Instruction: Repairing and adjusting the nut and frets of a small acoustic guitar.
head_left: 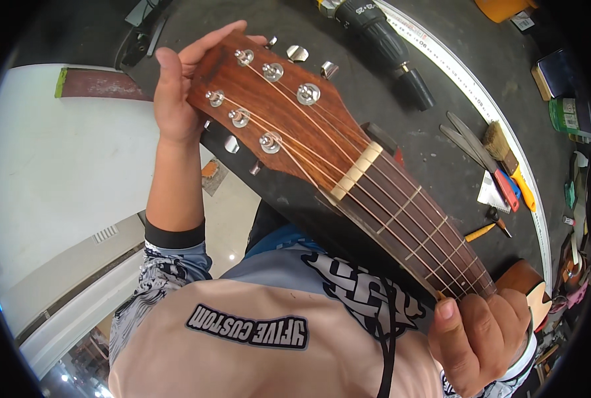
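Note:
An acoustic guitar lies across my front. Its reddish-brown headstock point(275, 113) carries silver tuning posts, a cream nut point(356, 171) and metal strings. My left hand point(176, 93) cups the headstock's left edge from behind, thumb at the side and fingers reaching up along the top by the tuning pegs. The dark fretted neck point(408, 219) runs down to the right. My right hand point(481, 338) is wrapped around the neck there, thumb tip resting on the fretboard edge. A bit of the orange-brown guitar body point(527, 282) shows behind that hand.
Under the guitar is a dark workbench point(428, 152). On it lie a cordless drill point(381, 46), a long white ruler point(468, 86), two metal files point(471, 142), a brush point(501, 149) and a small orange-handled tool point(484, 231). Boxes and tins crowd the right edge. Pale floor lies to the left.

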### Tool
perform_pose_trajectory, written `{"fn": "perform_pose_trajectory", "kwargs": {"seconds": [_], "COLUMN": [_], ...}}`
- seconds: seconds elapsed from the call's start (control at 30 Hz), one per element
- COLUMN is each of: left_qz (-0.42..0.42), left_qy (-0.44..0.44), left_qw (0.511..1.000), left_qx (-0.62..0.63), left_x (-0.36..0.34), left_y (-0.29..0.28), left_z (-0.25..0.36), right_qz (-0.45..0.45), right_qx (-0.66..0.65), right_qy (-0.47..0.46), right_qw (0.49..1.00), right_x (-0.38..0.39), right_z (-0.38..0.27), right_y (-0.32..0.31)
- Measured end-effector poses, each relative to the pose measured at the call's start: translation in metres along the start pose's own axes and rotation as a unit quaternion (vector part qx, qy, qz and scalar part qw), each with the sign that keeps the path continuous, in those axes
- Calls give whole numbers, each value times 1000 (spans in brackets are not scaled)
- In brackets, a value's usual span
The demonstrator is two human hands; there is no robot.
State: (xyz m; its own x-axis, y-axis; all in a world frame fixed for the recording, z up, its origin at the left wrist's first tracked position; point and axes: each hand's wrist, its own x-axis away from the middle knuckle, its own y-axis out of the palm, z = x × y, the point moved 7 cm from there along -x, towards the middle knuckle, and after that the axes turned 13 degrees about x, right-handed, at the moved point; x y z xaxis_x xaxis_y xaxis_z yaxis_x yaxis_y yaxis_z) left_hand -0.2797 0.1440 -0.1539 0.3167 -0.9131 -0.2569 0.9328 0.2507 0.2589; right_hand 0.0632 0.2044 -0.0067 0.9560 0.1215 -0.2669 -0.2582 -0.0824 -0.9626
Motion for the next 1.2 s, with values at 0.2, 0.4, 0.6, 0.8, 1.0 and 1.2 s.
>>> {"fn": "perform_pose_trajectory", "kwargs": {"seconds": [0.2, 0.4, 0.6, 0.8, 1.0, 1.2], "left_qz": [22, 39, 48, 57, 62, 71], "left_qy": [35, 28, 10, 5, 8, 11], "left_qw": [999, 999, 997, 998, 998, 997], "left_qx": [-16, -24, -57, -13, -11, -27], "left_x": [2, 6, 6, 7, 9, 9], "left_y": [1, -6, -4, -6, -8, -5], "left_z": [1, -2, 0, -4, -6, -5], "right_qz": [1, 8, 60, 48, -11, -5], "right_qx": [-14, -10, 55, 42, -26, -21], "right_qy": [2, 16, 87, 78, -19, -25], "right_qw": [1000, 1000, 993, 995, 999, 999], "right_x": [1, 1, 3, 3, 1, -7], "right_z": [2, -1, -9, -9, 1, 2], "right_y": [0, 0, 9, 8, -3, 1]}}
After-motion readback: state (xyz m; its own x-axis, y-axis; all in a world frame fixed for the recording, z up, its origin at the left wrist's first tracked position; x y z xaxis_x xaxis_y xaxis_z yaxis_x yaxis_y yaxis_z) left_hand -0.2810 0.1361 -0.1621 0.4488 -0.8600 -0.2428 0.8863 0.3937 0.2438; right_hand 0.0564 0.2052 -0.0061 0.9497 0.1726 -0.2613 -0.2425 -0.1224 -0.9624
